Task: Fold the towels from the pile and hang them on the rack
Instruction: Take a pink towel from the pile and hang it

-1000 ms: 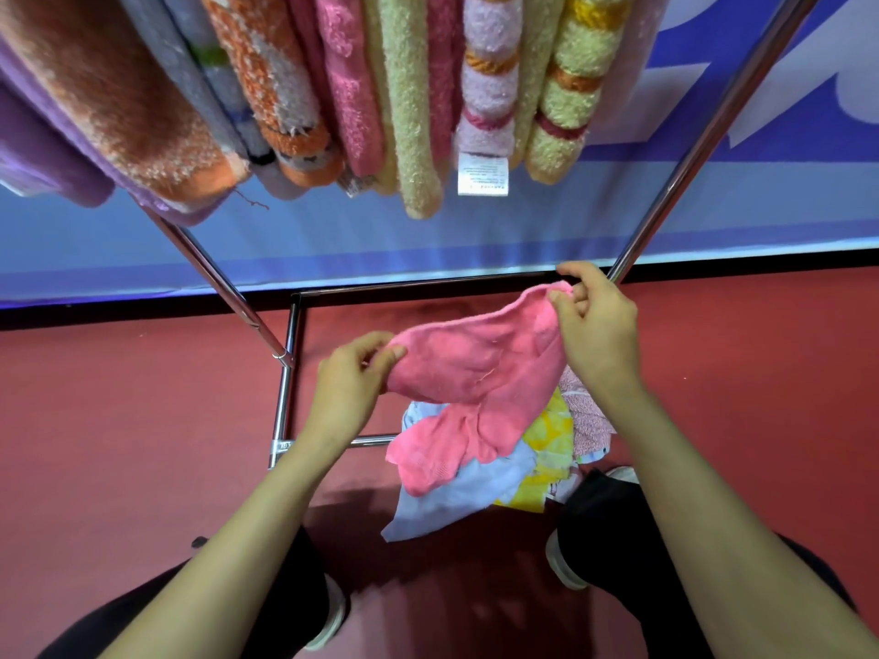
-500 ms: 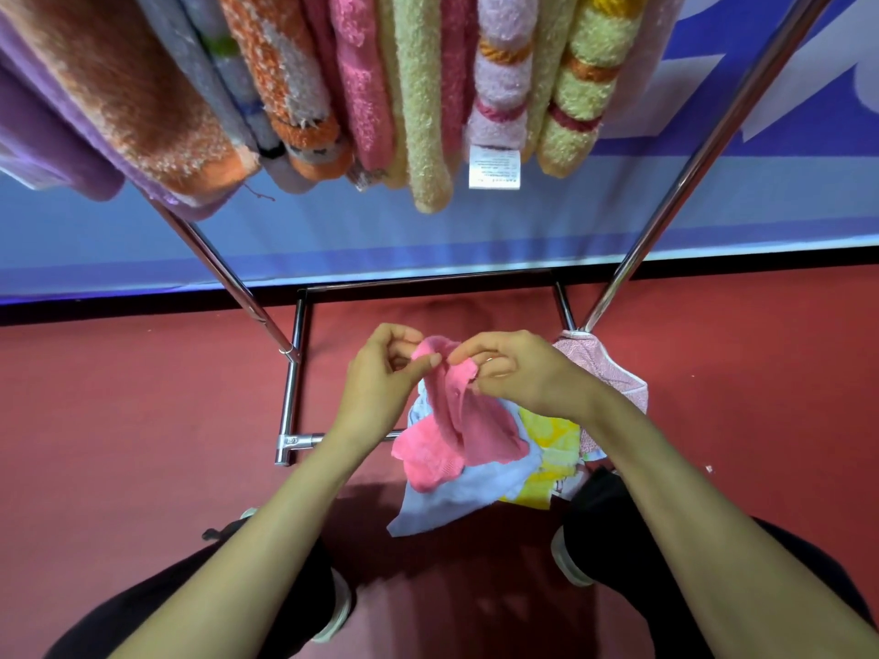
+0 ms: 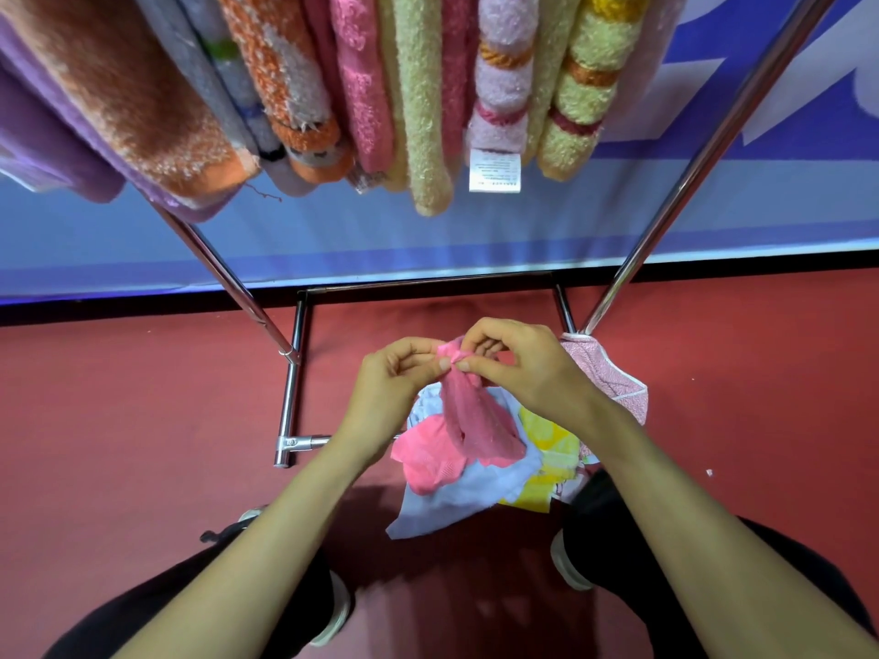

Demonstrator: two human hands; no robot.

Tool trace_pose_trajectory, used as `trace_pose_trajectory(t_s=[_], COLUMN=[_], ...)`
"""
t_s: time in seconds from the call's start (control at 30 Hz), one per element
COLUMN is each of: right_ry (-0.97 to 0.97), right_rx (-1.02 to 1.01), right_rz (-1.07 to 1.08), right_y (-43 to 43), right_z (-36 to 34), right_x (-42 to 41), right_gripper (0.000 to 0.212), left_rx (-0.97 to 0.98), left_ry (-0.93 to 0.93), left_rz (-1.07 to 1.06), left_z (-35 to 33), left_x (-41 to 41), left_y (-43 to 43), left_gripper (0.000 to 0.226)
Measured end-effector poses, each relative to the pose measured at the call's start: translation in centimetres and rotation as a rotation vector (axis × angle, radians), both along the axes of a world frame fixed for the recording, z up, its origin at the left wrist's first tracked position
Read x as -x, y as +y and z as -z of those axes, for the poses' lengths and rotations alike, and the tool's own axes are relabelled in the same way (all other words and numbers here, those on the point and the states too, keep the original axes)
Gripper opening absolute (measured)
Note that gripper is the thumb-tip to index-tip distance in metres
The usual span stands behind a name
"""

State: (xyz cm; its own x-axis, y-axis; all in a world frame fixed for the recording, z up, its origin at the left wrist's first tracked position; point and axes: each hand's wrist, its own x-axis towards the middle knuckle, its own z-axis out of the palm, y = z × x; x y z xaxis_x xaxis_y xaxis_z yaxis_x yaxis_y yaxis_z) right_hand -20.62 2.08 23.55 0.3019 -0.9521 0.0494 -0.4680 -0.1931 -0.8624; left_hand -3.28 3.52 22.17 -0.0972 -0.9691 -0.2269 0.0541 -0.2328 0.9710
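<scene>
Pink towel (image 3: 475, 420) x1 pinched by 2 grips (L hand (image 3: 395, 378), R hand (image 3: 528, 368)); pile (image 3: 475, 492): 3 more.

Pink towel (image 3: 475, 420) between both hands' fingers (image 3: 440, 363)

Looks like a staged indoor hall: red floor (image 3: 119, 420), blue printed banner (image 3: 475, 230), chrome rack (image 3: 704, 149).

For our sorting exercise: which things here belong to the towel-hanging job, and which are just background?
Job: pink terry towel pinched by left hand and right hand; floor pile of mixed coloured towels; shiny metal rack; fluffy hung towels.
Background: blue wall banner; red floor; white-soled shoes.
</scene>
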Motion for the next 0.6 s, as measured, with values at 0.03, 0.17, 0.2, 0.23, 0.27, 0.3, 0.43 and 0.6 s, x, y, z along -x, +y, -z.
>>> trace_pose_trajectory(t_s=[0.03, 0.17, 0.2, 0.23, 0.27, 0.3, 0.43, 0.6], right_ry=[-0.015, -0.061, -0.062, -0.060, -0.056, -0.046, -0.005, -0.096], right_rx=[-0.005, -0.046, -0.053, -0.056, -0.055, -0.048, 0.010, -0.014], right_rz=[0.004, 0.062, 0.087, 0.110, 0.124, 0.127, 0.087, 0.051], right_y=[0.0, 0.0, 0.0, -0.1, -0.1, -0.1, 0.2, 0.4], right_z=[-0.1, 0.0, 0.0, 0.0, 0.0, 0.0, -0.4, -0.7], right_x=[0.0, 0.1, 0.1, 0.0, 0.1, 0.1, -0.1, 0.0], right_gripper=[0.009, 0.018, 0.021, 0.024, 0.026, 0.027, 0.028, 0.021], left_rx=[-0.009, -0.009, -0.006, 0.001, 0.010, 0.020, 0.041, 0.094], left_ry=[0.005, -0.025, -0.032, -0.041, -0.049, -0.052, -0.013, 0.009], left_rz=[0.000, 0.047, 0.065, 0.081, 0.096, 0.109, 0.142, 0.114], left_z=[0.0, -0.2, -0.3, -0.4, -0.5, -0.6, -1.1, -1.9], left_x=[0.0, 0.1, 0.1, 0.2, 0.2, 0.2, -0.1, -1.0], left_y=[0.0, 0.2, 0.2, 0.3, 0.3, 0.4, 0.5, -0.1], left_gripper=[0.017, 0.017, 0.018, 0.020, 0.021, 0.023, 0.024, 0.019])
